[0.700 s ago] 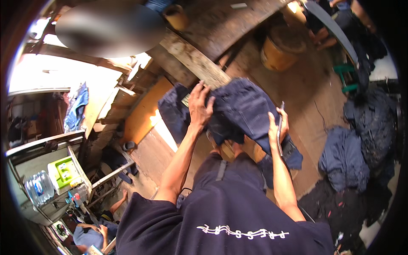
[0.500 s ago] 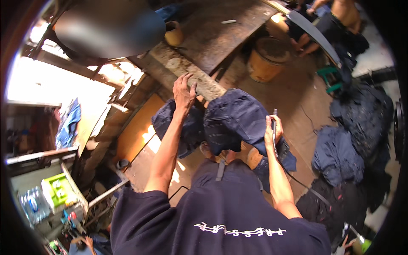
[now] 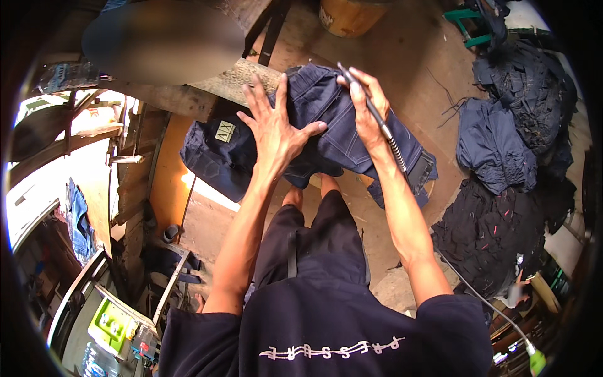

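A pair of dark blue jeans (image 3: 342,119) lies draped over a wooden beam (image 3: 182,94) in front of me, with a pale patch at the waistband. My left hand (image 3: 273,125) presses flat on the jeans, fingers spread. My right hand (image 3: 364,107) grips a thin metal rotary tool (image 3: 377,119) with a flexible shaft running along my forearm; its tip points up at the upper part of the jeans.
Piles of dark blue jeans (image 3: 490,144) and black garments (image 3: 496,232) lie on the dirt floor at right. A wooden barrel (image 3: 352,16) stands at the top, a green stool (image 3: 471,19) near it. Shelves with a green crate (image 3: 110,323) sit lower left.
The view has tilted down and closer. My left hand came off the beam's far side and now lies flat on the jeans. My right hand with the tool has moved up onto the cloth.
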`<state>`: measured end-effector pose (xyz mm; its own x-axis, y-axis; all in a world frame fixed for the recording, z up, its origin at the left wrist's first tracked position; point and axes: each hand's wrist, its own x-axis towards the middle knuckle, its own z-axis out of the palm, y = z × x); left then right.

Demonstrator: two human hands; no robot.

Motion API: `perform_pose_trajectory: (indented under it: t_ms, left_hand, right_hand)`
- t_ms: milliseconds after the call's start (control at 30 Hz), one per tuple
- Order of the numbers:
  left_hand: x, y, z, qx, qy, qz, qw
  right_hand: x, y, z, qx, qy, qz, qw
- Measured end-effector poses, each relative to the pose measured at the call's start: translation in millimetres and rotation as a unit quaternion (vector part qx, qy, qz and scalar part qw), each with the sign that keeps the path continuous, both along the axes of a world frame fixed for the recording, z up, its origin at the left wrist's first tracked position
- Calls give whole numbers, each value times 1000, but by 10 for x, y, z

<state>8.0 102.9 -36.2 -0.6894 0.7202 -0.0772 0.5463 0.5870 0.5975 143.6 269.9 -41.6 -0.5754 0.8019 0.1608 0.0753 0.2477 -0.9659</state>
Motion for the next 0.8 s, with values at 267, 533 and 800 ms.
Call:
perform_pose_trajectory:
  t_ms: [267,533,800]
  left_hand:
    - [82,-115,-54,52,-23,-42,997]
    - [8,-125,-118,90,-9,-47,995]
    - [-6,-163,-59,41,6,-62,997]
  right_hand:
    - [575,-95,142,235,-36,101,966]
    - [454,-201,-23,233,4,171,957]
    - [502,-225,-13,236,-11,199,951]
